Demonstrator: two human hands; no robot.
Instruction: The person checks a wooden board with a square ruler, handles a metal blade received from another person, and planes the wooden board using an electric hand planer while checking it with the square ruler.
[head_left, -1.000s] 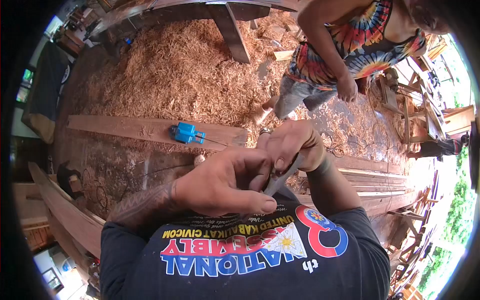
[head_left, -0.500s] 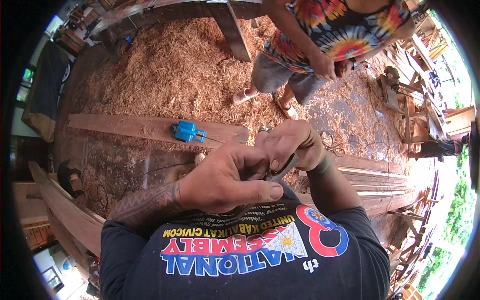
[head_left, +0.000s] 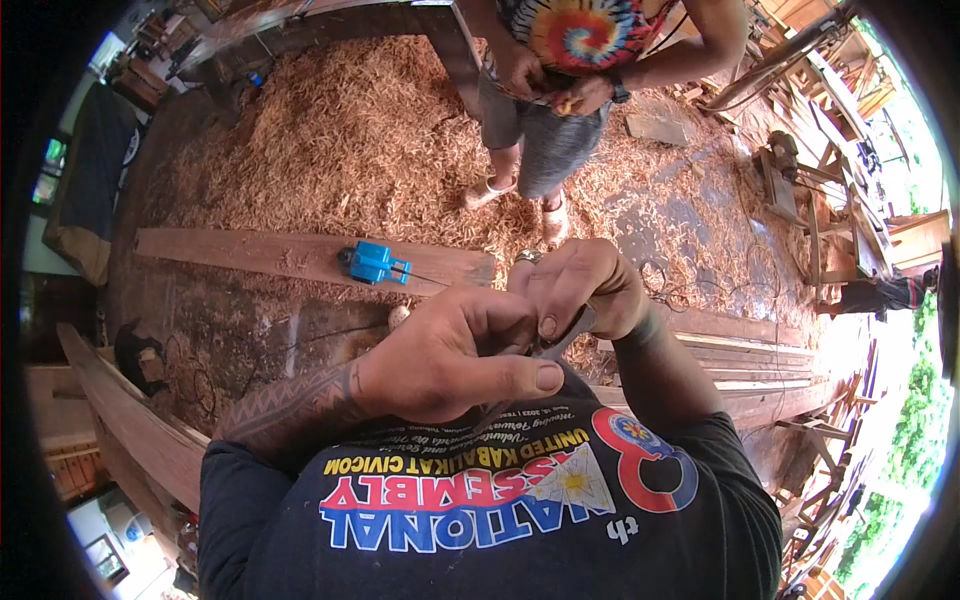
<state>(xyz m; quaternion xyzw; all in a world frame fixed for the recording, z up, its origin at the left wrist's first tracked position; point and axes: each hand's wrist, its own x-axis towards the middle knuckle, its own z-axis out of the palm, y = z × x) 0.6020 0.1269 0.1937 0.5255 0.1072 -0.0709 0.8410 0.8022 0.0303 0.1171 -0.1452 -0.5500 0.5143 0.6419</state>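
In front of my chest, my left hand (head_left: 455,355) has its fingers curled and its thumb stretched to the right. My right hand (head_left: 585,290) touches it from the right, fingers bent in. Between them shows a thin greyish strip (head_left: 570,333), mostly covered by the fingers; what it is I cannot make out. Beyond my left hand, a blue power tool (head_left: 372,263) lies on a long wooden plank (head_left: 235,252) on the floor.
A co-worker (head_left: 570,90) in a colourful top stands ahead, both hands together at the waist. Wood shavings (head_left: 340,150) cover much of the floor. Stacked boards (head_left: 740,355) lie to the right, and a curved timber (head_left: 130,420) at the left. A wooden bench (head_left: 340,35) stands at the back.
The co-worker has moved from the right to the left and now stands straight ahead. My hands have stayed together, with the left thumb slightly higher than at first; less of the greyish strip shows.
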